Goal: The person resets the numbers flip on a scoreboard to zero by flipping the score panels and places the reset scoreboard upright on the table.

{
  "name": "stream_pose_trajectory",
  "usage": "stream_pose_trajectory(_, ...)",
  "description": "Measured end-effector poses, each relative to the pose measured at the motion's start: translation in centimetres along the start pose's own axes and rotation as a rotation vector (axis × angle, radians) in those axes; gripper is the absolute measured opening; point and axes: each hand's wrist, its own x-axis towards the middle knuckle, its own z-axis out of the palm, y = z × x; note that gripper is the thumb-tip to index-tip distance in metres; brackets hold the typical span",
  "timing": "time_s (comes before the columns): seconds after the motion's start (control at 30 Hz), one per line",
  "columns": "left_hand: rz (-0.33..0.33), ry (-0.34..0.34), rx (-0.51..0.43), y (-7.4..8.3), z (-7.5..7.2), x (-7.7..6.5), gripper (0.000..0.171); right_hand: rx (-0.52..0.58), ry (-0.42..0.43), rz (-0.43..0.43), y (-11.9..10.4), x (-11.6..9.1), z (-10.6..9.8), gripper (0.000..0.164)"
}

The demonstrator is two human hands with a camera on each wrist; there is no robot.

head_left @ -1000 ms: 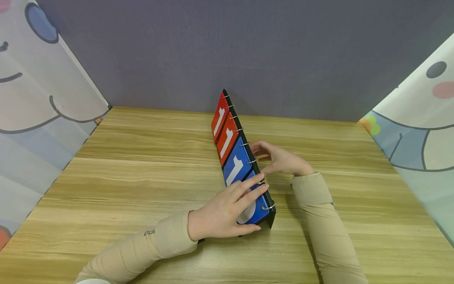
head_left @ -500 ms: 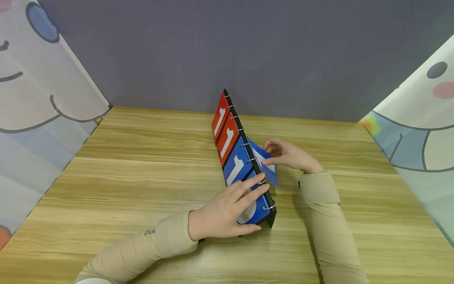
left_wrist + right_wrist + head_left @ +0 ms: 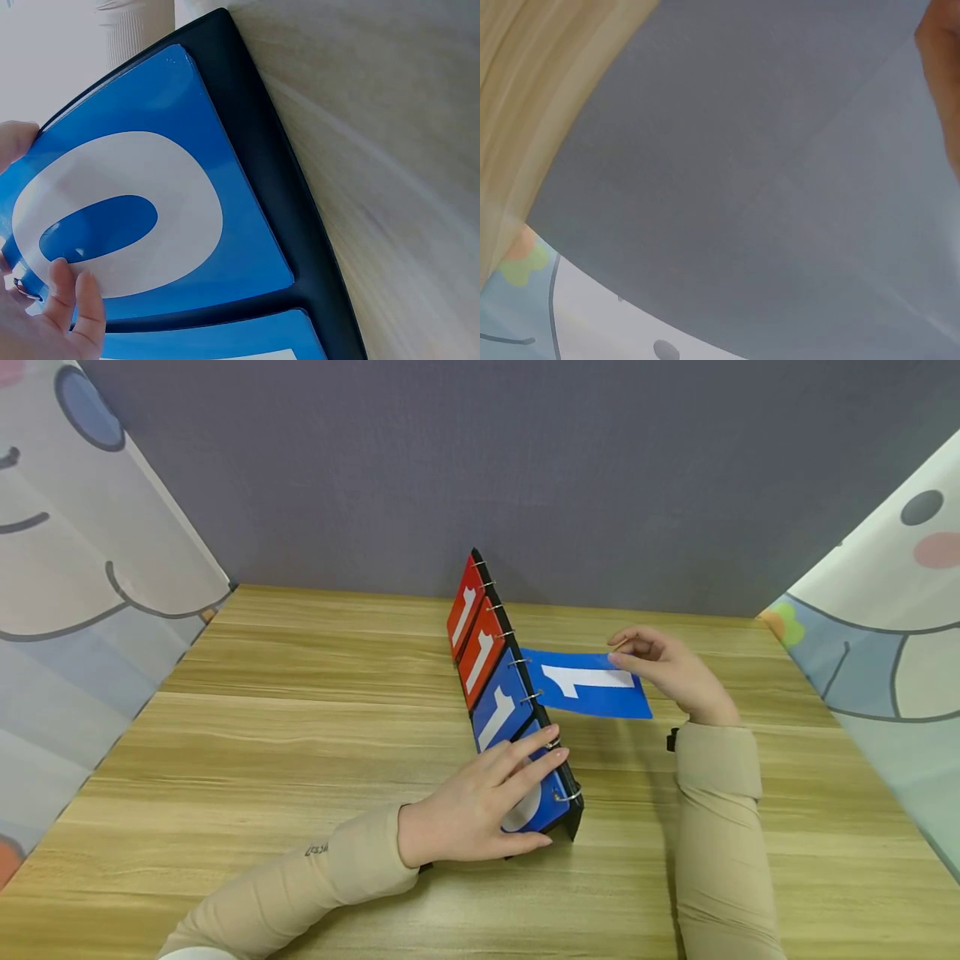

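A flip scoreboard (image 3: 522, 653) with a black frame and metal rings stands tilted on the table. Two red cards (image 3: 481, 658) at its far part and a blue card (image 3: 498, 710) nearer each bear a white 1. At the near end, a blue card with a white 0 (image 3: 187, 202) lies partly under my left hand (image 3: 476, 806), whose fingers rest across it and the top edge. My right hand (image 3: 675, 672) pinches the outer corner of another blue number card (image 3: 592, 685), also marked 1, which sticks out rightward from the rings.
The wooden table (image 3: 262, 752) stretches around the scoreboard. A grey panel (image 3: 480, 468) rises behind it, and cartoon-printed cloths (image 3: 892, 635) hang at both sides.
My right hand has come out from behind the scoreboard and moved right, drawing the blue 1 card out and up to nearly level. My left hand has stayed in place.
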Motion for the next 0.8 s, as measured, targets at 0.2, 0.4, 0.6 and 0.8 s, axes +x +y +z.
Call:
stream_pose_trajectory(0.2, -0.011, -0.009, -0.004, 0.1, 0.0, 0.0, 0.085, 0.1, 0.12, -0.08, -0.6, -0.7, -0.6, 0.028)
stream_pose_trajectory(0.4, -0.009, -0.003, -0.004, 0.1, 0.0, 0.0, 0.086, 0.439, 0.116, -0.192, -1.8, -1.6, -0.9, 0.044)
stream_pose_trajectory(0.6, 0.006, 0.014, 0.002, 0.0, 0.1, 0.0, 0.085, 0.722, 0.097, -0.372, -3.6, -2.7, -0.6, 0.055)
stream_pose_trajectory(0.8, 0.005, 0.009, -0.002, 0.0, 0.1, -0.1, 0.085, 0.739, 0.102, -0.481, -5.2, -3.7, 0.2, 0.066)
